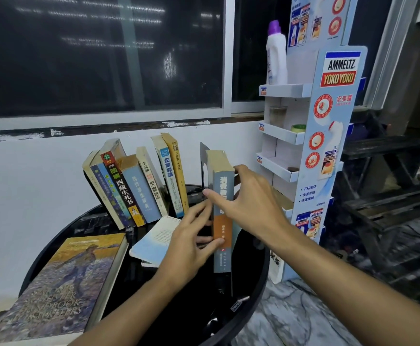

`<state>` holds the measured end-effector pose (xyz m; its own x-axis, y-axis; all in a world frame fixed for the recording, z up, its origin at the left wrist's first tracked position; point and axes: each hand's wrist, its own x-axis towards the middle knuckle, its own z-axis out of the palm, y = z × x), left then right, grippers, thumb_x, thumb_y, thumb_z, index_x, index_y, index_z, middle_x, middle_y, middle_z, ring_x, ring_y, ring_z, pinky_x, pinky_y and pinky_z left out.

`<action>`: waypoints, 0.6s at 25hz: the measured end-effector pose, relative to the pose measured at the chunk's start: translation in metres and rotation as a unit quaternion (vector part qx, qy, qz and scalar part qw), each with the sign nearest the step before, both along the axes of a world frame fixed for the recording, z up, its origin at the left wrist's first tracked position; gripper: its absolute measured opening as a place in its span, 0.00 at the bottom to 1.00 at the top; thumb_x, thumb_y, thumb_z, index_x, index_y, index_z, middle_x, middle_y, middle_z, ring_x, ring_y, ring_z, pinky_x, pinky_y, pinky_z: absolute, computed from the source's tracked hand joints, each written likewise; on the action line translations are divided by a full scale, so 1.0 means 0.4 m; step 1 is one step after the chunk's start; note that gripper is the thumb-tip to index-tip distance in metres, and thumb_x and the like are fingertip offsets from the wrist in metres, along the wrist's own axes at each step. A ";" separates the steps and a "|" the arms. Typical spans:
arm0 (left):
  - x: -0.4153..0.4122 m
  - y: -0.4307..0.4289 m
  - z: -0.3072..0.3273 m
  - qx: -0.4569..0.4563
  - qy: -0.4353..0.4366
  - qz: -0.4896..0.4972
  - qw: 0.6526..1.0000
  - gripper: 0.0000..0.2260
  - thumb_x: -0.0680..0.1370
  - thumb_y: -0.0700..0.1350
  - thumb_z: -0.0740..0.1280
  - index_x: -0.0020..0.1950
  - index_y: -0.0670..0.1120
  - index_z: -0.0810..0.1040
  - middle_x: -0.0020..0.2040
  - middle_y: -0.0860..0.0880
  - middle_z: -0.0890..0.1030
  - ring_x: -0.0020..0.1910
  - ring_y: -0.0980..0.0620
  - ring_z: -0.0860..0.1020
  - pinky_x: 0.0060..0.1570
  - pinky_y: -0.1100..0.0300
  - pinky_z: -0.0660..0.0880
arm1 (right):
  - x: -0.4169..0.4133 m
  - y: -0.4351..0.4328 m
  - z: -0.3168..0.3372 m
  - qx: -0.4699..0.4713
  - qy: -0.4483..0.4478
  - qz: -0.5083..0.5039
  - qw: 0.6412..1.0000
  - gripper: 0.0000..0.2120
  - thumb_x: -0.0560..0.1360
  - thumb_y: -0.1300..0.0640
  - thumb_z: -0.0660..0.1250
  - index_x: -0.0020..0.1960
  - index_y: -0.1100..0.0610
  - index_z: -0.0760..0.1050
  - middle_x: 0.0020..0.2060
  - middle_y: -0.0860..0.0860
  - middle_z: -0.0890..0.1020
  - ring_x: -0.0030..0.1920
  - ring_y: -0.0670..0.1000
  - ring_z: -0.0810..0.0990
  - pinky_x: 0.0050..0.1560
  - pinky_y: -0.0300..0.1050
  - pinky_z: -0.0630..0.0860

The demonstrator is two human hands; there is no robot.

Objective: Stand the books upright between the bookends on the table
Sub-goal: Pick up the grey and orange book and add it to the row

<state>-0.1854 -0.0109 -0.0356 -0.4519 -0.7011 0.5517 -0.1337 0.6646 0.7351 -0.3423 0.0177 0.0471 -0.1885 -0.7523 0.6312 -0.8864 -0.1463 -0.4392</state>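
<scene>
A grey and orange book [222,186] stands upright on the round black table [194,308], against a dark metal bookend [205,166] behind it. My right hand [248,198] grips the book's upper half, thumb on the spine and fingers on its right side. My left hand [191,240] holds the lower spine, thumb on the orange band. Left of the bookend, several books [139,186] lean to the left in a row. A pale blue book [154,239] lies flat below my left hand. A large painted-cover book [61,285] lies flat at the front left.
A cardboard display stand [328,136] with shelves rises right of the table, holding a white bottle [276,53] with a purple cap. A white wall and dark window are behind. Dark wooden steps [391,196] stand at far right. Marble-pattern floor [291,320] shows below.
</scene>
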 end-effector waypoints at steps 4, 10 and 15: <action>-0.028 0.007 -0.016 -0.024 -0.007 0.019 1.000 0.37 0.75 0.37 0.75 0.79 0.54 0.62 0.70 0.65 0.65 0.63 0.58 0.74 0.51 0.65 0.81 | -0.006 -0.005 0.011 0.007 0.019 -0.046 0.999 0.29 0.70 0.29 0.66 0.54 0.53 0.71 0.48 0.51 0.82 0.48 0.54 0.81 0.42 0.53 0.81; -0.045 0.003 -0.024 -0.042 -0.016 0.023 0.999 0.38 0.75 0.41 0.75 0.80 0.57 0.61 0.73 0.59 0.64 0.64 0.57 0.74 0.52 0.61 0.82 | -0.017 -0.007 0.021 -0.001 -0.006 -0.045 0.999 0.22 0.74 0.37 0.68 0.52 0.55 0.72 0.44 0.52 0.83 0.45 0.55 0.81 0.40 0.53 0.81; -0.019 0.000 0.007 -0.061 -0.007 0.039 0.997 0.27 0.79 0.48 0.71 0.77 0.54 0.68 0.69 0.62 0.71 0.66 0.58 0.75 0.56 0.62 0.80 | -0.027 -0.008 0.025 -0.029 -0.011 -0.039 0.999 0.19 0.74 0.40 0.70 0.48 0.56 0.73 0.41 0.52 0.83 0.40 0.54 0.81 0.37 0.49 0.77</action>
